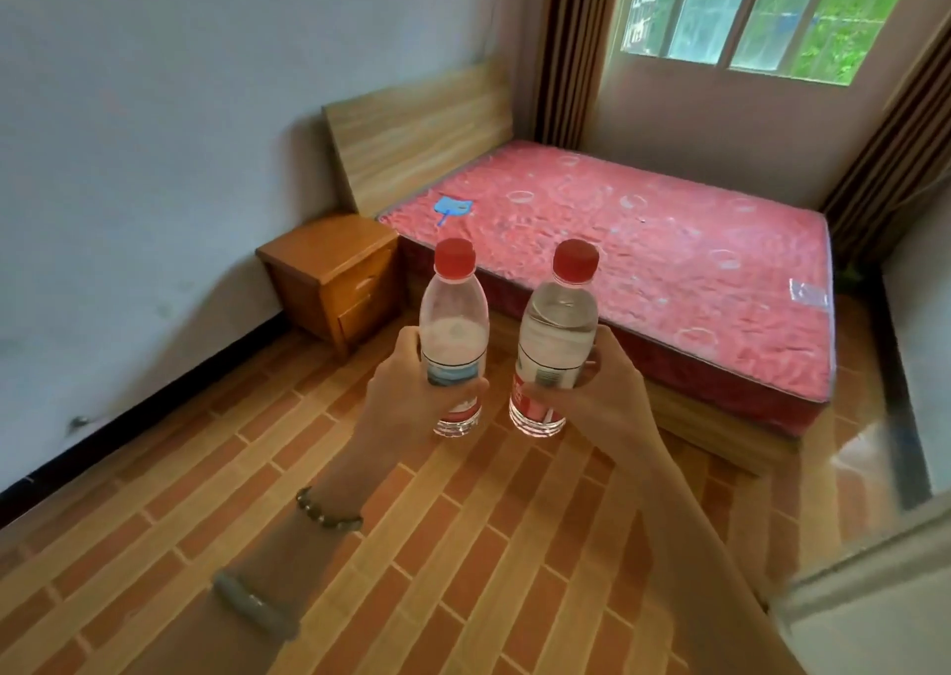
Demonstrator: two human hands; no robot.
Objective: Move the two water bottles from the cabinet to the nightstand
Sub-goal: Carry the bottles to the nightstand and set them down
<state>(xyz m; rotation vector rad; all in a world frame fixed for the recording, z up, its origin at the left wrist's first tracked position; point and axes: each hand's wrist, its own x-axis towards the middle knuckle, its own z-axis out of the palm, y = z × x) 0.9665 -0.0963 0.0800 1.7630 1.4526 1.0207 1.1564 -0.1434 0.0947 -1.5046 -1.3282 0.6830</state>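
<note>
Left hand (406, 396) and right hand (597, 391) each wrap a water bottle (454, 335), (558, 335), well short of the nightstand (329, 257); its top looks small, so crowding could perhaps topple one.

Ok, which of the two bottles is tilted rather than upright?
The bottle in the right hand, right bottle, leans right, its waterline slanted. The left bottle in the left hand stands about upright.

Bare forearms, no sleeves visible. Left wrist, behind the gripping hand: dark beaded bracelet (329, 511); farther up the forearm, pale smooth bangle (256, 609). Right wrist unadorned.
</note>
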